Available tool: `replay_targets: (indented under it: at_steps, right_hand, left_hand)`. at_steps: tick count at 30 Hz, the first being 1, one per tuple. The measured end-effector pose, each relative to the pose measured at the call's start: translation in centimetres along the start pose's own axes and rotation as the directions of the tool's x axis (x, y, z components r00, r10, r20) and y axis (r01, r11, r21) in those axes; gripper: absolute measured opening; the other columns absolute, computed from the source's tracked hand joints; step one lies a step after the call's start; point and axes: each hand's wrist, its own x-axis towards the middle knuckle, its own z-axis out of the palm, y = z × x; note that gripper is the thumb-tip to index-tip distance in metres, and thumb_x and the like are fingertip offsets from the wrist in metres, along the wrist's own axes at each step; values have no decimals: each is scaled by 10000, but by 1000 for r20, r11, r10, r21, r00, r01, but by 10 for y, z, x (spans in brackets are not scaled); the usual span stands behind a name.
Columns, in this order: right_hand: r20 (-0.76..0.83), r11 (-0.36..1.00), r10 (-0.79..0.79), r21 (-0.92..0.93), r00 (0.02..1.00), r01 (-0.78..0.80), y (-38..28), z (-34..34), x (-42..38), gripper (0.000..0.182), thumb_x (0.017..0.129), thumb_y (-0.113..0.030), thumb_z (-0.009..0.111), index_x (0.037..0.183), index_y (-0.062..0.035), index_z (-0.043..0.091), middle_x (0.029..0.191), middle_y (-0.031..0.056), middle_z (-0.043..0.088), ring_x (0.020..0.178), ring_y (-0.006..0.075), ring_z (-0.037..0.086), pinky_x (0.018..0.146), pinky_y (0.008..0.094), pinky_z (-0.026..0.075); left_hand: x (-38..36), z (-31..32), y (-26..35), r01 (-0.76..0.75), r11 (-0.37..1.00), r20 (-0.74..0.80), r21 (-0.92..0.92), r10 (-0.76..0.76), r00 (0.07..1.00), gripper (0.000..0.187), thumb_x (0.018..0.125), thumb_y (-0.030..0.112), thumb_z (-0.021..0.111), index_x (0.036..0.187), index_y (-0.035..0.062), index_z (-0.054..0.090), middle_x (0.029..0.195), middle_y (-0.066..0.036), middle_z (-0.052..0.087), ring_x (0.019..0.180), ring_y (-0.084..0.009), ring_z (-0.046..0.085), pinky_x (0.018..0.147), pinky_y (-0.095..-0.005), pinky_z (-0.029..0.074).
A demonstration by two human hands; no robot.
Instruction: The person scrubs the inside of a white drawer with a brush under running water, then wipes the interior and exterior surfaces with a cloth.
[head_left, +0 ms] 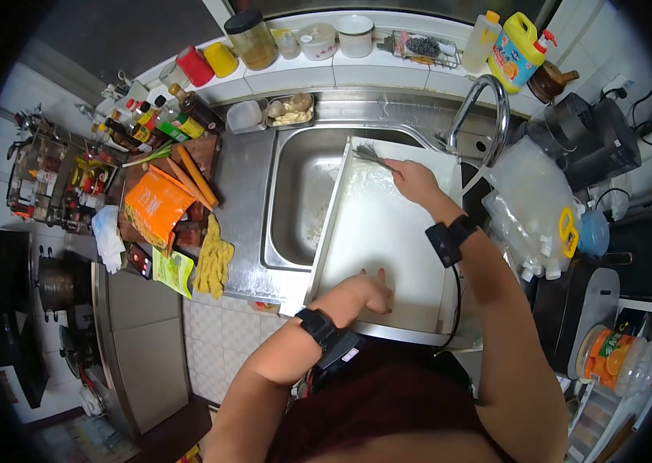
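A large white drawer-like tray (387,231) lies tilted across the sink, its near edge close to my body. My right hand (416,182) is closed around the handle of a brush with grey bristles (370,153). The bristles are at the tray's far left corner, beside a wet, foamy-looking patch on its floor. Near the front of the tray, my left hand (374,292) rests with fingers spread on the white surface and holds nothing. Dark straps with small devices sit on both wrists.
The steel sink (274,193) shows left of the tray, with a curved faucet (488,100) behind right. Carrots (197,179), an orange bag (158,202) and yellow gloves (214,258) lie to the left. Plastic bags (530,193) crowd the right side. Jars and bottles line the sill.
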Motion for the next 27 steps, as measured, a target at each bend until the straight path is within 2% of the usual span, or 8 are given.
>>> replay_targets:
  at_steps: [1,4,5,10,14,17,23,27]
  right_hand:
    - [-85,996,-71,-52,994,66,6,12,4,367,843,-128,515,1196,-160,610,860,176,640,784,359,615,694,446,497]
    - [-93,981,-174,-106,980,164,-3,40,13,386,862,-128,505,1241,-171,563,877,166,614,740,358,613,683,452,500]
    - [-13,971,-117,-211,993,111,-8,44,17,405,869,-121,492,1267,-186,531,918,163,600,759,350,628,678,449,509]
    - [-59,950,57,-304,997,-72,-8,39,22,382,860,-87,463,1227,-151,550,935,164,621,809,340,655,682,435,534]
    - [-83,922,224,-305,971,-239,12,45,13,403,845,-125,487,1243,-135,547,913,188,630,775,349,650,663,435,531]
    - [-55,911,288,-293,956,-291,-1,21,7,406,839,-131,489,1241,-131,549,905,199,640,810,346,656,674,431,536]
    - [-66,948,104,-297,992,-119,-17,32,26,411,864,-107,454,1268,-120,526,970,202,628,854,350,660,699,436,537]
    - [-156,890,320,-290,934,-353,8,43,22,419,878,-109,444,1294,-105,495,1005,205,624,846,353,661,692,438,539]
  left_hand:
    - [2,2,-1,-16,1000,-17,-1,16,1000,598,912,423,427,1418,109,378,1528,-250,39,1429,-373,58,1140,-524,118]
    - [1,3,-2,15,999,-30,-31,-16,999,613,910,453,425,1440,155,348,1537,-231,10,1417,-411,71,1141,-517,126]
    - [0,3,-1,30,999,-29,-41,-31,999,616,908,461,430,1445,173,340,1538,-225,-3,1410,-430,75,1140,-517,132]
    - [1,6,0,74,993,-32,-88,-77,997,625,897,490,462,1453,239,324,1542,-208,-57,1371,-519,100,1135,-505,162]
    - [8,10,-8,37,994,-60,-104,-43,997,623,896,481,476,1446,222,338,1541,-214,-40,1366,-525,111,1133,-495,178]
    - [7,9,-8,27,996,-67,-83,-32,997,621,894,481,477,1441,218,346,1541,-216,-28,1368,-519,114,1139,-485,167]
    - [0,3,-1,49,996,-29,-73,-51,998,653,893,512,463,1456,219,310,1538,-225,-33,1369,-520,96,1145,-475,138]
    - [4,7,-6,52,997,-30,-65,-54,998,664,891,515,465,1462,219,299,1540,-221,-34,1369,-520,96,1144,-476,138]
